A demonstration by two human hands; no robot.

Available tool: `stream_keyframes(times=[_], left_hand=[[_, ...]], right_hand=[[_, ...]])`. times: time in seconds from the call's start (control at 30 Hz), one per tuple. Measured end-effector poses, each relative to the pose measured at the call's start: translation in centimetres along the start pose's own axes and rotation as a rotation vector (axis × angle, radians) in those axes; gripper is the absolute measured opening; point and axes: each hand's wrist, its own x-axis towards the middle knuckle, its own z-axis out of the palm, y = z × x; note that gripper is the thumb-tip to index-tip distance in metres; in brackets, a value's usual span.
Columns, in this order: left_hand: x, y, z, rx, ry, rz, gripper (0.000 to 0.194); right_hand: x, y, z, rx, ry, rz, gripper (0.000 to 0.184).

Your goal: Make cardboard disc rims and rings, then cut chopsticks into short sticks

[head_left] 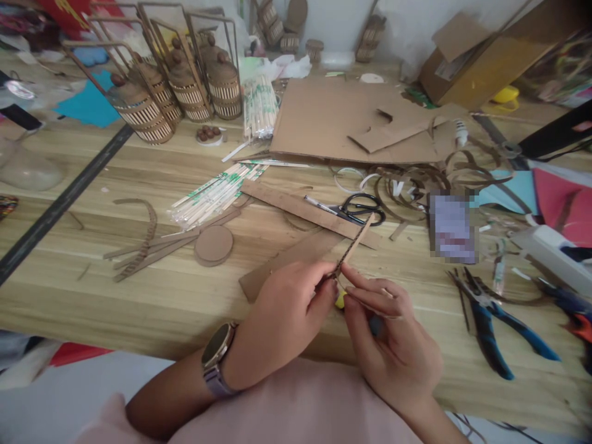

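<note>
A narrow strip of corrugated cardboard (357, 241) points up and away from me, its ridged edge showing. My left hand (284, 311), with a watch on the wrist, is closed on the strip's near end. My right hand (395, 339) pinches at the same end from the right, index fingertip against the strip. The fingers hide the lower end. A small yellow thing (341, 300) shows between the hands, too covered to name. Just beyond them lie flat cardboard pieces (296, 256) and black-handled scissors (370, 211). A round cardboard disc (213, 245) lies to the left.
Blue-handled pliers (485, 320) lie at the right. Packs of wrapped chopsticks (215, 191) and a large cardboard sheet (319, 117) lie farther back. Several handled models of cardboard and sticks (194, 92) stand back left. Curled cardboard strips (407, 185) are heaped right of the scissors.
</note>
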Motion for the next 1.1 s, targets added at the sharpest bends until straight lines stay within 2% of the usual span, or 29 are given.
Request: stream_keyframes(times=[0.2,0.4,0.57,0.73,1.1], left_hand=[[0.12,0.13,0.03,-0.033,-0.016,-0.031,0.018],[0.04,-0.12,0.20,-0.031,0.019,-0.027,0.019],[0.01,-0.31,0.07,-0.023,0.022,-0.036,0.021],[0.19,-0.26,0.08,-0.025,-0.003,-0.058,0.017],[-0.04,-0.43,0.21,0.024,0.045,-0.028,0.018]], right_hand=[[-0.45,0.03,0.20,0.065,0.003,0.055,0.022],[-0.75,0.09,0.16,0.118,0.019,0.085,0.022],[-0.90,0.04,-0.05,0.081,0.023,0.132,0.018],[-0.84,-0.01,0.21,0.078,0.030,0.134,0.015],[-0.64,-0.19,0.15,0.053,0.037,0.076,0.019]])
